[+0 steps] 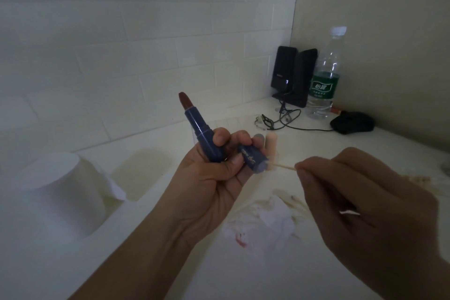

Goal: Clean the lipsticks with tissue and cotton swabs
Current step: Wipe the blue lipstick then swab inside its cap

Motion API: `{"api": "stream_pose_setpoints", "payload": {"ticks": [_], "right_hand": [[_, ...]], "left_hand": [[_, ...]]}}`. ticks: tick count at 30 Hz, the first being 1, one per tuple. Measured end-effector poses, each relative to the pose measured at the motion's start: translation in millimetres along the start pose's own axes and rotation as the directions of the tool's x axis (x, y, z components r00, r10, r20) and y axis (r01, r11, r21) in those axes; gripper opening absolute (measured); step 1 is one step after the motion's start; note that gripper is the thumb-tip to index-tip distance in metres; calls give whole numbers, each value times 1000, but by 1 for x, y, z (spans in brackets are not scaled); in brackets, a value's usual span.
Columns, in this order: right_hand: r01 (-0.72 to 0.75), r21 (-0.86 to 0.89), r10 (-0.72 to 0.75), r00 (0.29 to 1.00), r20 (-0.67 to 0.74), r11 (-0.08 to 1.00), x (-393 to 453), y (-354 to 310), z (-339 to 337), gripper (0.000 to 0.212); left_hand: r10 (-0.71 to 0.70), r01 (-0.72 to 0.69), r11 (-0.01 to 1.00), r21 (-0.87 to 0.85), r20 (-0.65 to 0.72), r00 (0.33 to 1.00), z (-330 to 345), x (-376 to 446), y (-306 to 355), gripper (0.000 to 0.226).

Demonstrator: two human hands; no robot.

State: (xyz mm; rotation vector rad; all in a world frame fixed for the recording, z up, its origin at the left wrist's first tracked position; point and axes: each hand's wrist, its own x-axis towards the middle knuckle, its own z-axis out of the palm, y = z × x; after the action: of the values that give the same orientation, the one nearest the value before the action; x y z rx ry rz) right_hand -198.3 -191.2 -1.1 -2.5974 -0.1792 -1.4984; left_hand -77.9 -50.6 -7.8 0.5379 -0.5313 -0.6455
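Lipstick in left hand, long axis near-upright, bullet tilted up-left.

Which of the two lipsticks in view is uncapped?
The blue lipstick gripped in the left hand, its dark red bullet exposed. The pale beige one stands capped on the counter behind it.

Bare bench lies between the tissue roll at left and the crumpled tissue; speakers, bottle crowd the far corner.
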Motion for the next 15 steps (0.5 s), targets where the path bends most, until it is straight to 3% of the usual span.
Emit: {"api": "stream_pose_setpoints", "payload": {"ticks": [7,15], "right_hand": [[24,76,-30,997,76,997,-1,-3,2,18],[-5,-63,10,996,84,998,1,0,2,25]], "left_hand": [[41,-40,998,57,-23,999,1,1,1,32],[48,-47,997,58,-30,998,-1,1,-2,33]]}}
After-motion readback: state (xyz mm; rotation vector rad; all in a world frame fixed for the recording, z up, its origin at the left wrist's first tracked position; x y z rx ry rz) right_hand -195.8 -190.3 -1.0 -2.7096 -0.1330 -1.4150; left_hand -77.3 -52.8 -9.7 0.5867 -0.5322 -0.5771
